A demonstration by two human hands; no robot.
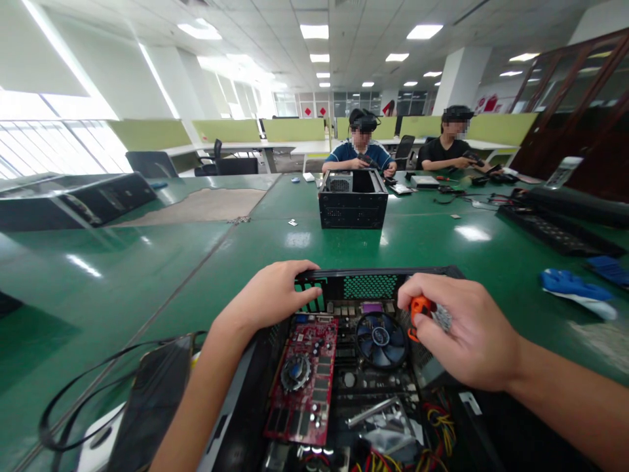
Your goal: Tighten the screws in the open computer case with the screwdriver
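An open black computer case (378,272) lies on the green table in front of me. Inside sit a red graphics card (304,380), a blue fan (381,337) and a motherboard with coloured wires. My left hand (272,295) grips the case's back rim, fingers curled over the edge. My right hand (459,334) is closed round an orange-handled tool (420,308), apparently a screwdriver, held above the case's right side near the fan.
A second black case (352,200) stands mid-table. Two people with headsets sit at the far side. A black panel (152,393) and cable lie at my left. Blue gloves (572,285) and black case parts (555,229) lie at right.
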